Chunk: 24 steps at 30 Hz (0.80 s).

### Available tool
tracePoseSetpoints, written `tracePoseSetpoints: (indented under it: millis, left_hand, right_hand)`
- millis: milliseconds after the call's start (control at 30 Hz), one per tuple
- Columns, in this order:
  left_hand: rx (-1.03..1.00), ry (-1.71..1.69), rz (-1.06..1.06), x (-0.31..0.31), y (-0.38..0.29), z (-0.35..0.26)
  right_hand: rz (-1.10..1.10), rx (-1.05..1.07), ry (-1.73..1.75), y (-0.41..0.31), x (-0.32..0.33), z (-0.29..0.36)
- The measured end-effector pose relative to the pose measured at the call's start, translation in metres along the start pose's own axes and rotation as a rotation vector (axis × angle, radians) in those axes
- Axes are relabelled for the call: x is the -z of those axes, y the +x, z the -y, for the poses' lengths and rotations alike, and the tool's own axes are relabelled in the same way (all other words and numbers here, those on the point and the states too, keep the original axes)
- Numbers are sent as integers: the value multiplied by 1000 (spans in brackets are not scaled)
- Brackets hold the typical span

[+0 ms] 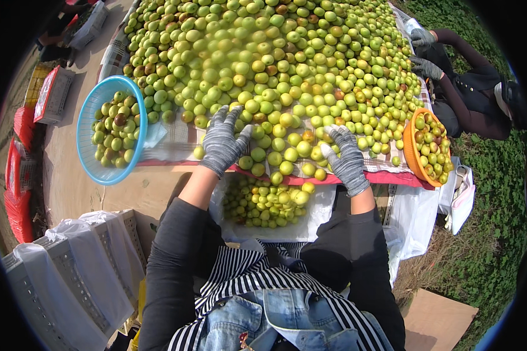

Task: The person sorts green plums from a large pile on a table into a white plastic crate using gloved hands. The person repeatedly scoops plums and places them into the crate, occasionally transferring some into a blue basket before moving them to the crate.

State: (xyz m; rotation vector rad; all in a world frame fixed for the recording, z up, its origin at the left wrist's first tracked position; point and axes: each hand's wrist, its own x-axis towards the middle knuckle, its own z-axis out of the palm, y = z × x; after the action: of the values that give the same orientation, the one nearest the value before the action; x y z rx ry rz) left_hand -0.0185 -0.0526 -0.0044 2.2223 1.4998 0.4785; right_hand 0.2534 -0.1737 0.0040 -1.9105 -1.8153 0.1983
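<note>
A large heap of small green-yellow fruits [263,66], which look like Indian jujubes, covers a cloth-topped table [171,145]. My left hand [223,142], in a grey knit glove, rests at the near edge of the heap with fingers spread. To its right my right hand [346,158], gloved alike, touches fruits with its fingers apart. Loose fruits [285,153] lie between the two hands, some at the red cloth edge [298,180]. Below that edge, in front of my lap, a crate lined with white plastic [320,210] holds more fruits [268,204].
A blue plastic basket [83,131] of fruit stands left, an orange basket [410,145] right. A co-worker's gloved hands [426,68] are at the right table side. Lined white crates [66,267] stand lower left; red-edged crates [55,96] are farther left. Green plants [487,206] grow at right.
</note>
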Motion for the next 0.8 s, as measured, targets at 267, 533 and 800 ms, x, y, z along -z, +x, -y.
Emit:
tracePoseSetpoints:
  millis: [267, 533, 800]
  left_hand:
    - [-154, 331, 187, -20, -3, -24]
    - [22, 123, 311, -24, -17, -46]
    - [-183, 79, 282, -39, -38, -70]
  right_hand:
    - [339, -256, -365, 4, -11, -24]
    - [541, -233, -284, -18, -5, 29]
    - [515, -37, 203, -33, 12, 33]
